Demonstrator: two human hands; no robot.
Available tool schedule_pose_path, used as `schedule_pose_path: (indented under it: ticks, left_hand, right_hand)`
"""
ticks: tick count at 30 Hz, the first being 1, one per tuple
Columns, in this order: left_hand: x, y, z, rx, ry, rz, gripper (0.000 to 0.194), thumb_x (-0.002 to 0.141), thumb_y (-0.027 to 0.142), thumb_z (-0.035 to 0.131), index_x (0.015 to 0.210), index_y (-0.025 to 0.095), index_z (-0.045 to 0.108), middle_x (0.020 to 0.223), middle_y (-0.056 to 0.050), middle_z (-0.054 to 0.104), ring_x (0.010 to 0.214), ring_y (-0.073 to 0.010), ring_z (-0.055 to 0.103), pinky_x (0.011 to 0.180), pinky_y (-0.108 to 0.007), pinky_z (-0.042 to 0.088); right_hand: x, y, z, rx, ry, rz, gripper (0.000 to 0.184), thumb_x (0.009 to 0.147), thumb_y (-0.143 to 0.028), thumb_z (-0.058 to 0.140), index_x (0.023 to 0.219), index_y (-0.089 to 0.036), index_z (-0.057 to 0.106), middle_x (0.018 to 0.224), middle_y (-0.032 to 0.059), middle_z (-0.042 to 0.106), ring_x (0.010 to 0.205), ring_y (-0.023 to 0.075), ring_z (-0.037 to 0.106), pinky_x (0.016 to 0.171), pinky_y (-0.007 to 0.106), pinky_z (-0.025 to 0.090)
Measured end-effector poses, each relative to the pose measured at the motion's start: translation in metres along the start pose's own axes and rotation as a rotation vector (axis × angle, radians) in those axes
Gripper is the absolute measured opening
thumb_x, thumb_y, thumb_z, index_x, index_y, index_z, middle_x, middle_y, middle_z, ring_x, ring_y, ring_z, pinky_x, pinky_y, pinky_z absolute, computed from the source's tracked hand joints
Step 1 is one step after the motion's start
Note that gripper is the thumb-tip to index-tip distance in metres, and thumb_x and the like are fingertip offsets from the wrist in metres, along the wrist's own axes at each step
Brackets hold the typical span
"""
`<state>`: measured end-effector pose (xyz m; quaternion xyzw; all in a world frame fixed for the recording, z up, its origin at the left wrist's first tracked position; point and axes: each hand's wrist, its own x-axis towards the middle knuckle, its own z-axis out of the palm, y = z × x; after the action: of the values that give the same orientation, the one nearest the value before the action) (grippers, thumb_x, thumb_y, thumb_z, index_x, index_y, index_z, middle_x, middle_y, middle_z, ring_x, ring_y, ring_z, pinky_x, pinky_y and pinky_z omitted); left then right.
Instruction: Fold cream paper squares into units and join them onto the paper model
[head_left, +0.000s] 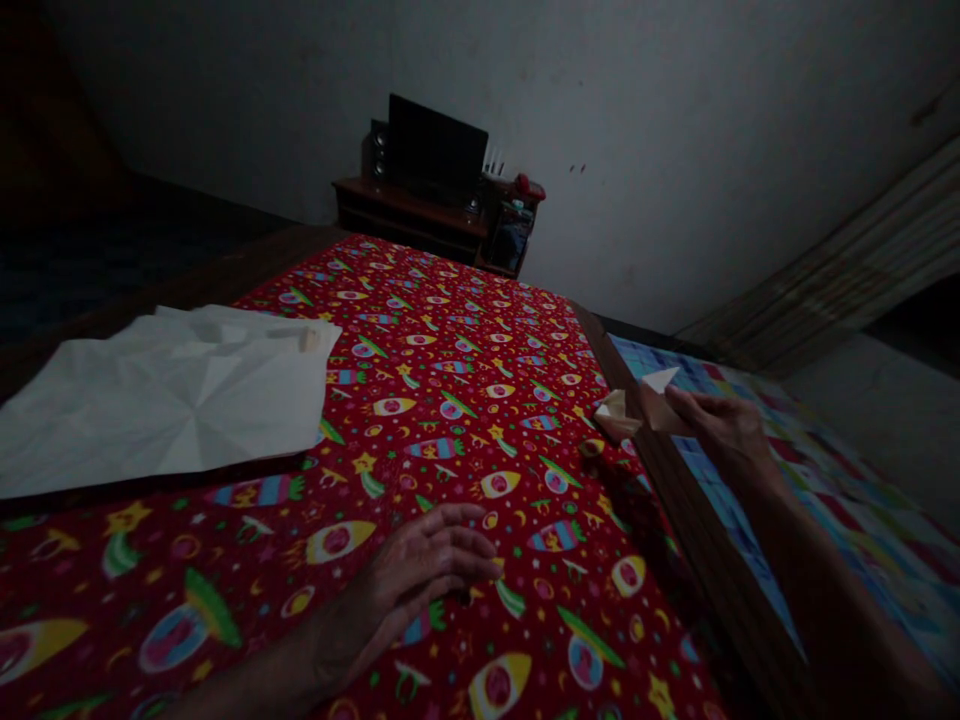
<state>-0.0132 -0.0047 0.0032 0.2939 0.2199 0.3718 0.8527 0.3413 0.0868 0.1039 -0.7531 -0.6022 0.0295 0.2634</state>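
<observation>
My left hand (427, 565) is over the red cloth (420, 480) printed with rockets, its fingers loosely curved and slightly apart, holding nothing. At the right edge of the cloth, my right hand (724, 430) pinches a small folded paper piece (661, 408) that has a pale pointed tip. Just left of it sits a second folded paper piece (618, 418), tan and boat-like; I cannot tell whether the two touch. To the left lies a stack of large white creased sheets (195, 400), with a small tan piece (308, 341) near its far right corner.
A dark wooden edge (697, 500) runs along the right side, with a colourful checked floor covering (840, 460) beyond it. Against the far wall, a low cabinet (420, 210) bears a dark screen (435, 150) and a speaker (379, 150). The room is dim.
</observation>
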Motion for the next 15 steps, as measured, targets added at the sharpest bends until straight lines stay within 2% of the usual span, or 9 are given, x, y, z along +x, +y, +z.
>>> schedule_pose_path:
  ticks: [3, 7, 11, 15]
  left_hand:
    - [0.000, 0.001, 0.002, 0.002, 0.016, -0.022, 0.036, 0.080, 0.025, 0.060, 0.114, 0.014, 0.054, 0.098, -0.010, 0.061, 0.090, -0.0216, 0.062, 0.080, -0.031, 0.043]
    - [0.000, 0.002, 0.003, -0.002, 0.025, -0.036, 0.034, 0.079, 0.025, 0.062, 0.111, 0.015, 0.056, 0.096, -0.009, 0.062, 0.087, -0.0192, 0.062, 0.078, -0.029, 0.042]
    - [0.000, 0.002, 0.002, 0.005, 0.022, -0.035, 0.035, 0.078, 0.027, 0.063, 0.110, 0.015, 0.056, 0.094, -0.008, 0.062, 0.086, -0.0188, 0.062, 0.079, -0.030, 0.042]
    - [0.000, 0.000, 0.000, 0.020, 0.020, -0.033, 0.035, 0.079, 0.028, 0.062, 0.111, 0.016, 0.057, 0.095, -0.008, 0.061, 0.087, -0.0191, 0.062, 0.082, -0.031, 0.042]
  right_hand:
    - [0.032, 0.006, -0.008, -0.203, 0.011, -0.060, 0.071, 0.076, -0.068, 0.045, 0.075, -0.002, 0.071, 0.057, 0.0108, 0.059, 0.058, 0.0156, 0.053, 0.049, 0.023, 0.030]
    - [0.056, 0.015, 0.002, -0.355, -0.093, -0.143, 0.071, 0.077, -0.067, 0.044, 0.056, -0.002, 0.065, 0.049, 0.0084, 0.049, 0.050, 0.0098, 0.039, 0.048, 0.025, 0.023]
    - [0.064, 0.025, 0.014, -0.459, -0.167, -0.197, 0.064, 0.082, -0.061, 0.040, 0.053, -0.008, 0.063, 0.052, 0.0112, 0.054, 0.049, 0.0104, 0.034, 0.048, 0.027, 0.023]
    - [0.070, 0.032, 0.019, -0.532, -0.166, -0.233, 0.054, 0.084, -0.051, 0.042, 0.057, -0.010, 0.064, 0.060, 0.0155, 0.062, 0.052, 0.0127, 0.043, 0.050, 0.028, 0.025]
